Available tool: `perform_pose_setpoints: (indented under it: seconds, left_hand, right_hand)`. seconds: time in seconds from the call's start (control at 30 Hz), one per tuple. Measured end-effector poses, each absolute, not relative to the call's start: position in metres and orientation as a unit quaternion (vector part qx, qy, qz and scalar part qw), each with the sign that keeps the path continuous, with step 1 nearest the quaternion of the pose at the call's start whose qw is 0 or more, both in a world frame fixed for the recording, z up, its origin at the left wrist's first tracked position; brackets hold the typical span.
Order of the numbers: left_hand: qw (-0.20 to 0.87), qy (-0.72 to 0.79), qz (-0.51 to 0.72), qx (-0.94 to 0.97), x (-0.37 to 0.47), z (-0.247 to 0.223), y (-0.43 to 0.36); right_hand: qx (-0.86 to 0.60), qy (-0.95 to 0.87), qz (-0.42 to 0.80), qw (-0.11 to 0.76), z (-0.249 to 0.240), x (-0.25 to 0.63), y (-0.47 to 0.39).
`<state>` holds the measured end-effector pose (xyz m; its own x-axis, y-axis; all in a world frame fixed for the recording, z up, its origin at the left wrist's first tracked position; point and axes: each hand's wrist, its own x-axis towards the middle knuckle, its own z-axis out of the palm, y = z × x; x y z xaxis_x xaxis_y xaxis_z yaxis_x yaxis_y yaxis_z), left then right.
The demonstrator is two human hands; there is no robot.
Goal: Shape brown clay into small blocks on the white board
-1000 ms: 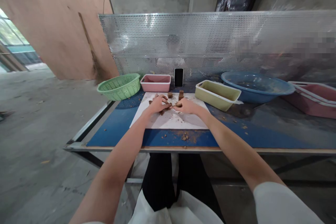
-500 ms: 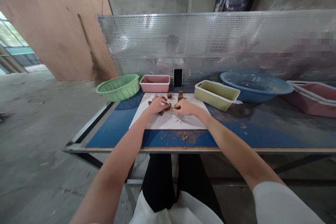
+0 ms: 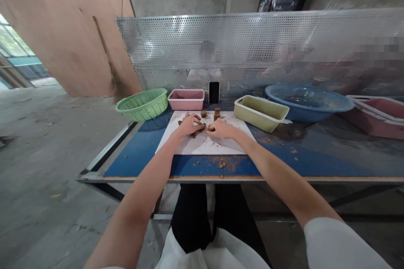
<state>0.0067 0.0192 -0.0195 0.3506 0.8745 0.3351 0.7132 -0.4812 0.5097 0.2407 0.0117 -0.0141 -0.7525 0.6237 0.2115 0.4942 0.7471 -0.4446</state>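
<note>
My left hand point(image 3: 188, 125) is bent over a loose pile of brown crumbly lumps point(image 3: 193, 135) on a white board point(image 3: 208, 147). Its fingers curl around a brown lump point(image 3: 202, 126) near the board's middle. Just to the right, my right hand point(image 3: 221, 129) is closed, thumb and fingers pinched at a small brown piece point(image 3: 211, 127), mostly covered by the fingers. The two hands nearly meet. Beyond them on the board stand a squarish brown block point(image 3: 203, 114) and a small stack of brown blocks point(image 3: 216, 114). Crumbs are scattered around.
Behind the board are a green basket point(image 3: 142, 109), a pink tub point(image 3: 186, 103) and an upright phone point(image 3: 213, 93). An olive tub point(image 3: 255, 117), a blue basin point(image 3: 303, 113) and pink tubs point(image 3: 372, 124) stand rightward. Crumbs point(image 3: 221, 163) lie by the blue table's front edge.
The fingers of my right hand have shifted slightly at the small piece. My left hand stays almost in place, and the blocks behind have not moved.
</note>
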Motion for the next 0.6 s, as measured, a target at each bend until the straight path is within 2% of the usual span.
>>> perform_pose_setpoints:
  seconds: [0.13, 0.3, 0.5, 0.6]
  left_hand:
    - [0.139, 0.491, 0.304, 0.805, 0.0059, -0.0209, 0.0194]
    - [0.137, 0.487, 0.298, 0.809, 0.0047, -0.0233, 0.0220]
    - [0.129, 0.487, 0.290, 0.813, 0.0038, -0.0249, 0.0231]
    - [0.126, 0.488, 0.289, 0.814, 0.0041, -0.0239, 0.0218]
  right_hand:
    - [-0.311, -0.904, 0.202, 0.212, -0.0105, 0.2413, 0.0097]
    - [-0.311, -0.915, 0.185, 0.178, -0.0147, 0.2394, 0.0117]
    - [-0.312, -0.900, 0.209, 0.222, -0.0129, 0.2410, 0.0108]
    - [-0.310, -0.908, 0.200, 0.198, -0.0135, 0.2404, 0.0098]
